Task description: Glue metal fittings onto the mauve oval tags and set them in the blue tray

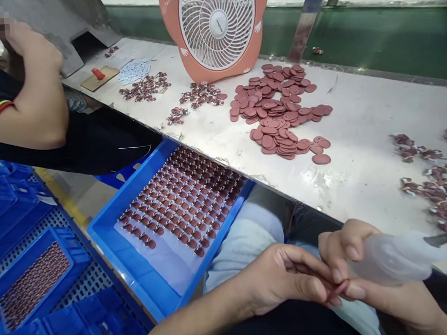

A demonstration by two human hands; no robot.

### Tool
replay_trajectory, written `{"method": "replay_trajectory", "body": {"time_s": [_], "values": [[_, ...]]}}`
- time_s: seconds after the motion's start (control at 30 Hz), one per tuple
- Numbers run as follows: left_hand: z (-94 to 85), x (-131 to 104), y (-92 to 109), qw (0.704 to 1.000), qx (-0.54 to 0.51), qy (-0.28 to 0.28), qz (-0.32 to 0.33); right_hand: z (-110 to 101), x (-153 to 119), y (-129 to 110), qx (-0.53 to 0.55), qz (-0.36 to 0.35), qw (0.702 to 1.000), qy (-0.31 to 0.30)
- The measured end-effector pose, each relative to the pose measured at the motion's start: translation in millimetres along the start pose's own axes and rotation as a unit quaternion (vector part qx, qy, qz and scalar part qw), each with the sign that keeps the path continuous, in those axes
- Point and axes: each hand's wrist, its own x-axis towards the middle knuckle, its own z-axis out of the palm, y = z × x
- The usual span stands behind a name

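My left hand point(290, 276) is closed, pinching a small dark-red oval disc point(337, 290) by its edge. My right hand point(374, 269) cradles a translucent white squeeze bottle point(396, 257) lying on its side, its thin dark nozzle point(442, 239) pointing right. The thumb and a finger of that hand also touch the disc. Whether a small part sits on the disc is hidden by the fingers. Beyond my hands, many loose red oval discs point(276, 106) are heaped on the white table. Small brown-and-white figure pieces point(445, 191) lie in a pile at the right.
A blue tray point(110, 254) at my left holds rows of discs with pieces attached. An orange fan point(218, 28) stands on the table point(367, 125). A co-worker's arm point(43, 89) is at the upper left, above stacked blue crates point(77, 334). More pieces point(145, 87) lie near the fan.
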Motion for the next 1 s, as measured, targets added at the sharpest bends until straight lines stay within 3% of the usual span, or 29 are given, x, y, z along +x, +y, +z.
{"method": "replay_trajectory", "body": {"time_s": [0.23, 0.47, 0.7, 0.8, 0.9, 1.0], "values": [[-13.3, -3.8, 13.0, 0.996, 0.082, 0.016, -0.041, 24.1, -7.2, 4.8, -0.013, 0.046, 0.992, 0.119], [-28.5, -0.4, 6.3, 0.998, -0.022, 0.009, 0.057, -2.9, -7.0, -0.3, -0.175, 0.013, 0.959, 0.221], [-29.3, -7.1, 9.7, 0.982, -0.130, 0.048, 0.127, -9.7, -28.6, -7.4, -0.436, -0.006, 0.857, 0.274], [-24.3, -10.2, 13.4, 0.977, -0.145, 0.077, 0.133, -7.6, -41.3, -6.4, -0.413, -0.035, 0.836, 0.360], [-19.9, -11.6, 14.1, 0.978, -0.128, 0.090, 0.136, -1.2, -48.3, -7.3, -0.304, -0.045, 0.844, 0.440], [-15.9, -12.5, 13.2, 0.980, -0.101, 0.100, 0.143, 10.0, -44.5, -13.6, -0.195, -0.060, 0.859, 0.469]]}}
